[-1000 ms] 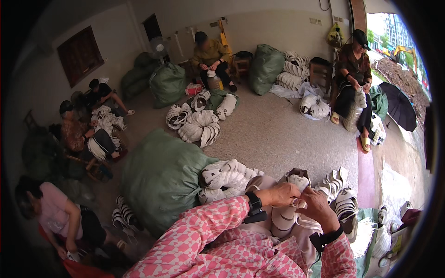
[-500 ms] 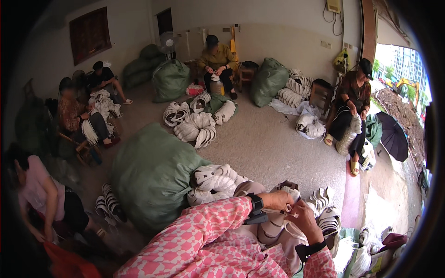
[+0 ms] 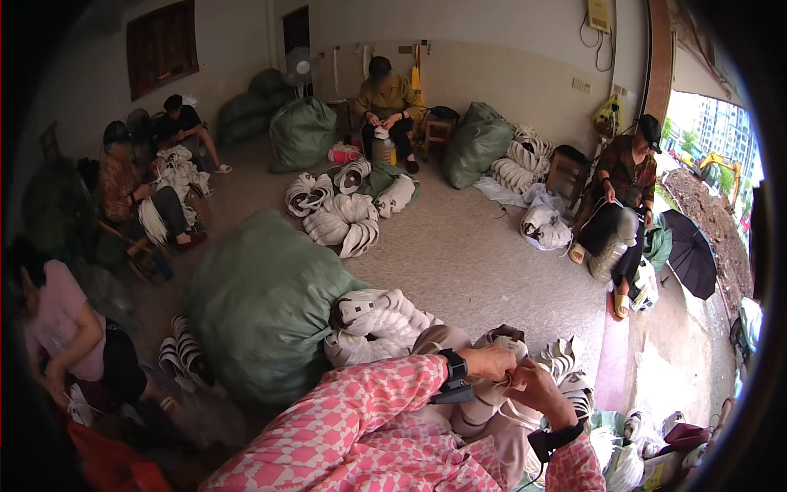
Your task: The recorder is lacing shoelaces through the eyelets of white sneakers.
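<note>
Over my lap, a nested stack of beige shoe uppers [image 3: 474, 412] stands between my knees. My left hand [image 3: 490, 363] is closed, its fingers pinching the edge of the top beige upper [image 3: 502, 334], whose inside looks dark. Close against it, my right hand [image 3: 537, 385] is also closed at the same edge, fingertips bent inward. Any small thing between the fingertips is too hidden to make out. Dark bands circle both wrists, and my sleeves are pink patterned.
Left of my lap bulges a big green sack [image 3: 266, 312], beside a white bundle of uppers [image 3: 381, 324]. More uppers [image 3: 561, 357] lie right of my hands. Several people sit around the room; one at the right [image 3: 627, 172] works near an open black umbrella [image 3: 690, 254].
My hands have come closer together at the upper's edge, and the right one has turned inward. The person at the right has spread their hands apart with a thin cord between them.
</note>
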The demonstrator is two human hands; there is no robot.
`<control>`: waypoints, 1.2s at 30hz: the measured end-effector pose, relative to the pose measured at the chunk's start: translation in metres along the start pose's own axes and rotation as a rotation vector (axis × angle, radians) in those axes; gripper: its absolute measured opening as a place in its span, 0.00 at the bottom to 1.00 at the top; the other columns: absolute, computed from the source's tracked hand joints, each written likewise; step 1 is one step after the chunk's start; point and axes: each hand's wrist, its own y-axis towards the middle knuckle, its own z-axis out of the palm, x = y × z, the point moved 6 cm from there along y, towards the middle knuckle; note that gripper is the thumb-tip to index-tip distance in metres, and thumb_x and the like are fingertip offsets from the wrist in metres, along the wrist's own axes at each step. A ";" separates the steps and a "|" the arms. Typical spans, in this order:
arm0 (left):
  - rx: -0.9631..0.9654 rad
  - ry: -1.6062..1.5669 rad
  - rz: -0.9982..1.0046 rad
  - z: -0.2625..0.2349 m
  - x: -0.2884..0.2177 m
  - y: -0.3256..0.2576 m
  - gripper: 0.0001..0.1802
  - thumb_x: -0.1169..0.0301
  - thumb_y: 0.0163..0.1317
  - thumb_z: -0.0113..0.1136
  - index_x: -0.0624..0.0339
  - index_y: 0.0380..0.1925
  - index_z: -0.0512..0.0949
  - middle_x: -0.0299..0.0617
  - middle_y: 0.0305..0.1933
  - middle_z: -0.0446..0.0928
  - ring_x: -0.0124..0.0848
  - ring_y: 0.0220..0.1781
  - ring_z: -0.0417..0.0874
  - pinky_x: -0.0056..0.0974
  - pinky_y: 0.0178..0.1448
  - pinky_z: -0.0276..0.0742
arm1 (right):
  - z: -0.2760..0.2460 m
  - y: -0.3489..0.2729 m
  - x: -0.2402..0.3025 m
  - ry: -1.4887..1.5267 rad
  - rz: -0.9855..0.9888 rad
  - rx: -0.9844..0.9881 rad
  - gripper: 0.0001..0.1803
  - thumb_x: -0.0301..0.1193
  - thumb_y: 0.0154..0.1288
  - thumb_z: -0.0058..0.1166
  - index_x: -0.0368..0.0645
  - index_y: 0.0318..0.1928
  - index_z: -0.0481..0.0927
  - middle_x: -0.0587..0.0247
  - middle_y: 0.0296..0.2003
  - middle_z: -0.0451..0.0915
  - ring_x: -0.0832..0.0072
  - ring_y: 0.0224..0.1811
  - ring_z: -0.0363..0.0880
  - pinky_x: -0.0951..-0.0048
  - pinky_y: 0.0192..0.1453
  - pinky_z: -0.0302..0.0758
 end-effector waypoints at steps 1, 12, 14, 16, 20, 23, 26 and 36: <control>0.003 -0.020 -0.010 0.003 0.003 0.000 0.12 0.67 0.49 0.63 0.54 0.35 0.84 0.49 0.32 0.82 0.45 0.37 0.83 0.43 0.41 0.75 | 0.002 0.002 -0.004 -0.015 0.026 0.031 0.11 0.29 0.43 0.70 0.40 0.25 0.79 0.58 0.31 0.77 0.60 0.37 0.78 0.64 0.40 0.75; -0.043 -0.205 0.088 0.001 0.010 -0.004 0.14 0.67 0.48 0.62 0.58 0.36 0.84 0.47 0.31 0.83 0.42 0.35 0.83 0.43 0.42 0.76 | -0.003 0.019 0.000 -0.111 -0.039 0.088 0.12 0.33 0.43 0.71 0.41 0.24 0.81 0.58 0.28 0.77 0.60 0.31 0.79 0.64 0.35 0.76; 0.050 -0.117 0.079 0.008 0.017 0.002 0.15 0.65 0.49 0.62 0.58 0.38 0.83 0.48 0.33 0.83 0.43 0.36 0.83 0.44 0.43 0.76 | -0.002 0.021 -0.005 -0.105 -0.047 0.070 0.14 0.34 0.39 0.72 0.42 0.22 0.78 0.59 0.26 0.78 0.58 0.31 0.78 0.62 0.35 0.75; 0.042 -0.164 0.085 0.004 0.011 0.001 0.17 0.64 0.50 0.61 0.59 0.40 0.82 0.49 0.37 0.83 0.43 0.40 0.83 0.43 0.47 0.75 | 0.002 0.022 -0.005 -0.266 -0.073 0.089 0.15 0.34 0.37 0.72 0.43 0.21 0.77 0.59 0.25 0.78 0.57 0.30 0.78 0.62 0.34 0.75; 0.138 -0.339 0.084 0.011 0.013 0.005 0.16 0.67 0.49 0.62 0.62 0.38 0.82 0.47 0.37 0.83 0.39 0.43 0.82 0.40 0.49 0.74 | 0.000 0.006 -0.012 -0.108 0.185 -0.006 0.17 0.29 0.31 0.74 0.42 0.20 0.76 0.56 0.27 0.79 0.58 0.34 0.80 0.62 0.36 0.75; 0.069 -0.244 0.103 0.011 0.014 0.006 0.14 0.67 0.48 0.62 0.62 0.35 0.83 0.48 0.34 0.83 0.40 0.39 0.83 0.41 0.45 0.75 | 0.011 0.003 -0.014 -0.110 0.015 -0.114 0.14 0.28 0.35 0.72 0.41 0.22 0.78 0.58 0.27 0.78 0.59 0.32 0.79 0.62 0.36 0.75; -0.254 -0.170 0.203 0.002 0.019 0.011 0.09 0.70 0.48 0.62 0.63 0.29 0.82 0.46 0.26 0.81 0.38 0.30 0.82 0.41 0.35 0.75 | 0.007 -0.006 -0.007 -0.164 -0.055 -0.141 0.11 0.29 0.41 0.69 0.42 0.25 0.78 0.59 0.27 0.76 0.61 0.29 0.77 0.64 0.36 0.76; -0.407 -0.948 -0.007 0.000 0.042 -0.002 0.08 0.69 0.65 0.56 0.64 0.36 0.76 0.36 0.27 0.77 0.23 0.25 0.78 0.29 0.29 0.74 | 0.018 -0.004 -0.020 0.362 0.336 -0.156 0.06 0.25 0.54 0.57 0.38 0.34 0.78 0.69 0.29 0.69 0.80 0.29 0.71 0.77 0.32 0.69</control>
